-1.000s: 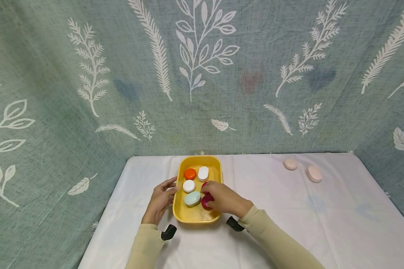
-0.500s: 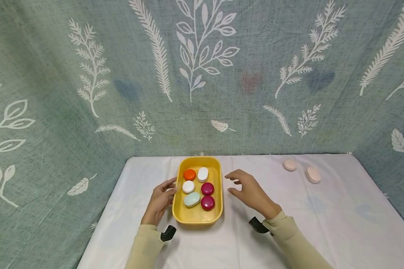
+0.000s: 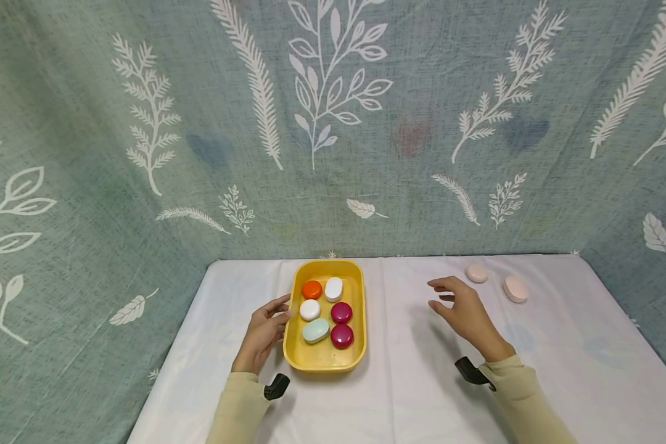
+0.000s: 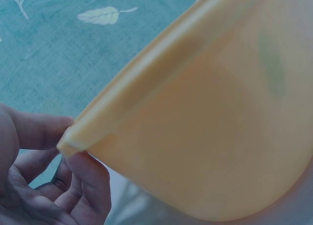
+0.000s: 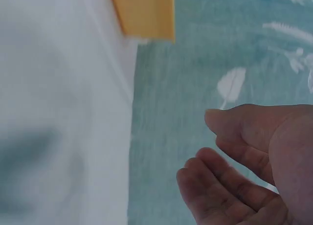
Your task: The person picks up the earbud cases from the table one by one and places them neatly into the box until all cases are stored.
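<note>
And away goes the right hand (image 3: 468,314), swinging from just beside the yellow tray (image 3: 324,364) out to the right of centre; its fingers curve loosely with a gap to the thumb, nothing between them, above the white cloth (image 3: 405,394); a second ago it was down in the tray on the upper crimson piece (image 3: 341,312) and lower crimson piece (image 3: 341,336), and both now sit uncovered there; the tray, low centre, carries six, with the orange piece (image 3: 312,290), white oval (image 3: 333,289), white round piece (image 3: 309,309) and pale green oval (image 3: 316,330) alongside; the left hand (image 3: 263,333) stays put, pinching the rim, as the left wrist view shows; so, by my reading, the crimson pair is placed, leaving outside the pink round piece (image 3: 476,273) and pink oval (image 3: 515,288), right of the frame, nearest the right hand.
</note>
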### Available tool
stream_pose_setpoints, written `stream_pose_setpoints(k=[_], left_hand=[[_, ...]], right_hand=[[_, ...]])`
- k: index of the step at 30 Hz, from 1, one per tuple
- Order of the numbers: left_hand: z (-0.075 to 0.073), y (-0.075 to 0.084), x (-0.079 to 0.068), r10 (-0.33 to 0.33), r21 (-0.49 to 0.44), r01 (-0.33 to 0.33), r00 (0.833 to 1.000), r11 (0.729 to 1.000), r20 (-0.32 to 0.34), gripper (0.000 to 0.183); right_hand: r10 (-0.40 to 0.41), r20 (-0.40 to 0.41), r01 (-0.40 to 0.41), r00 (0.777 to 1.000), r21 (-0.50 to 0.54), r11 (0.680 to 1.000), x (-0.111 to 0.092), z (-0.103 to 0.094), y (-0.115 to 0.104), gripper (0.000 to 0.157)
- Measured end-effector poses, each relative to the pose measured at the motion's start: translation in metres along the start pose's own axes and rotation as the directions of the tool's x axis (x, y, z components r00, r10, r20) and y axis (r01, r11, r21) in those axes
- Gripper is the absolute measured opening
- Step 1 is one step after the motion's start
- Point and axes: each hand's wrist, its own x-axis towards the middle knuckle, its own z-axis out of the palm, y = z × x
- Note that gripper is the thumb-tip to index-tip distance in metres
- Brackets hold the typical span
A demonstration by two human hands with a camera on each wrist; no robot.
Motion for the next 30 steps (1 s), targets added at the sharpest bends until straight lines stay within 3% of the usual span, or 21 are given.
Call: stream_pose_setpoints(k=[14,30], left_hand=[[0.0,0.001,-0.001,-0.006,0.004,0.006,1.0,1.0,-0.003,0.046],[0.001,0.001,0.0,0.002,-0.009,-0.002,1.0,1.0,-0.002,0.046]], right_hand=[[0.077,-0.161,-0.088,0.984,-0.06,0.994,-0.015,-0.034,0.043,0.042],[0.17,-0.295,-0.209,0.94,-0.104,0.972,-0.024,-0.063,0.076,0.043]])
